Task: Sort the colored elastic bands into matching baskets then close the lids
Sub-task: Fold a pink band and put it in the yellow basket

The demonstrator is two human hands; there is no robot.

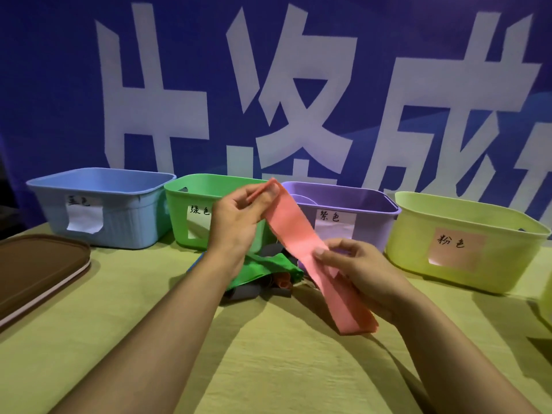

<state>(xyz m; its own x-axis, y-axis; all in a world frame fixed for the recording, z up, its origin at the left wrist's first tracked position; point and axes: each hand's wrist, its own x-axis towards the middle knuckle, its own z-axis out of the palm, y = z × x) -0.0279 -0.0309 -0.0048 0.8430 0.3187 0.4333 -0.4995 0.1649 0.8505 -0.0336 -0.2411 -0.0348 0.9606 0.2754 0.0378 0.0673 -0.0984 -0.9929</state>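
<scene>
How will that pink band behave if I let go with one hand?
Probably floppy: the pink band twists between the left hand and right hand, and its free end droops. Likely light, since fingertip pinches carry it. It looks flat and smooth, so it may slip through a loose hold.

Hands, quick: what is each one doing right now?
Left hand: fingers pinch the upper end of the long flat pink elastic band.
Right hand: fingers pinch the same band lower down.
</scene>
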